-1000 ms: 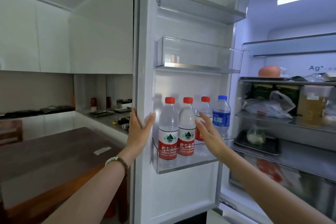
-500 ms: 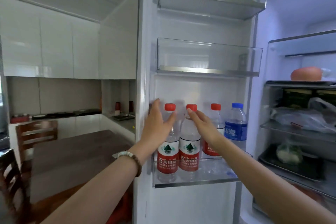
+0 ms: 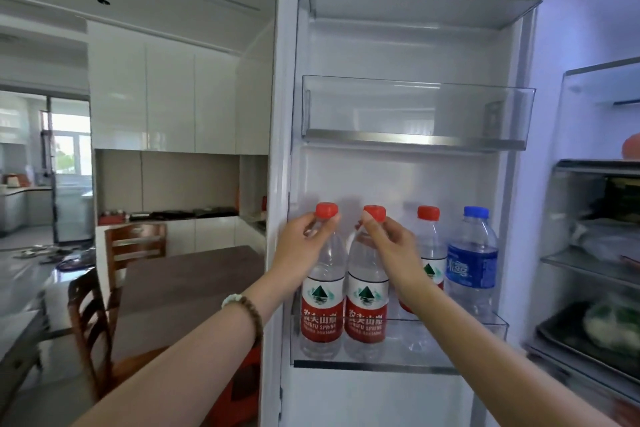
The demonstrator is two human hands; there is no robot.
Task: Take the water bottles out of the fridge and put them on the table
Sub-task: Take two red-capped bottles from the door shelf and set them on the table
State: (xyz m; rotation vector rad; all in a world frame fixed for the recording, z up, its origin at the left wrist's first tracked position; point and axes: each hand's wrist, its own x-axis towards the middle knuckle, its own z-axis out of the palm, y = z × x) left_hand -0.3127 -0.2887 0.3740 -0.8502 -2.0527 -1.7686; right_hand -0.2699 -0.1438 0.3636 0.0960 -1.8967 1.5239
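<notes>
Left hand (image 3: pixel 304 243) grips the neck of the leftmost bottle (image 3: pixel 322 288), right hand (image 3: pixel 391 246) the next bottle (image 3: pixel 366 291). All four still sit in the door shelf (image 3: pixel 450 329); table (image 3: pixel 194 274) has none, so nothing done yet.

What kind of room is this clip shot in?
Likely a home kitchen-diner: open fridge with water bottles in its door, glossy white wall cabinets over a counter, wooden dining table with chairs.

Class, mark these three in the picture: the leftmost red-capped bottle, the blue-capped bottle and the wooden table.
leftmost red-capped bottle (image 3: pixel 319 319), head view, on its red label.
blue-capped bottle (image 3: pixel 471 267), head view, on its blue label.
wooden table (image 3: pixel 194 274), head view, on its bare dark top.
</notes>
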